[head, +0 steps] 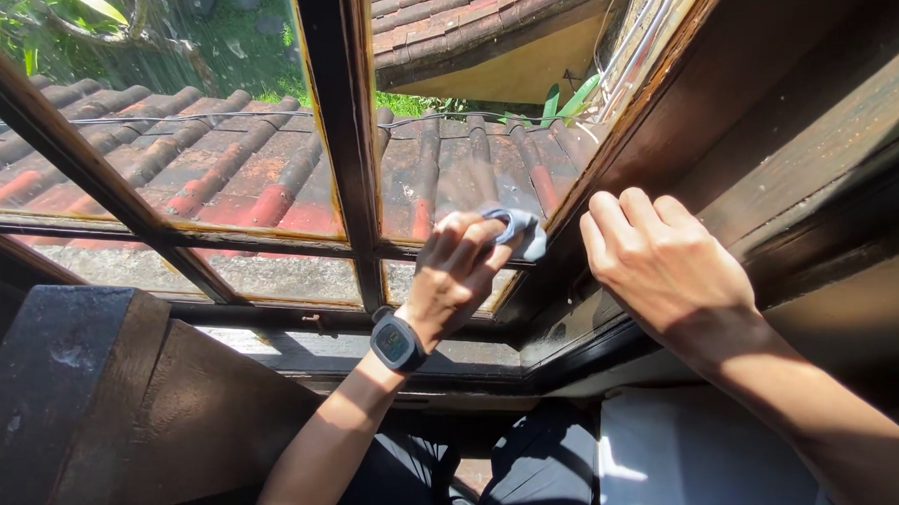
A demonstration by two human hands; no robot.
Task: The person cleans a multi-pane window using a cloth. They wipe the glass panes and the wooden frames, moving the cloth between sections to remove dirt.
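The blue cloth (518,231) sits bunched under the left hand's (459,268) curled fingers (470,245), pressed against the window pane (452,173).

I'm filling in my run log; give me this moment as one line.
left hand: presses pale cloth on window pane | right hand: rests on dark wooden frame | wristwatch: left wrist

Hard daylight pours in through the window glass (452,173), striking the left hand (459,268), the right hand (663,260) and both forearms, which show warm and bright. The roof tiles (213,165) outside glow red and sharp, with streaks and smears on the pane softening patches of the view. The wooden frame (344,129) and the sill below fall into deep shadow (near black at lower left). Straight frame lines bow slightly toward the edges. Focus holds throughout.
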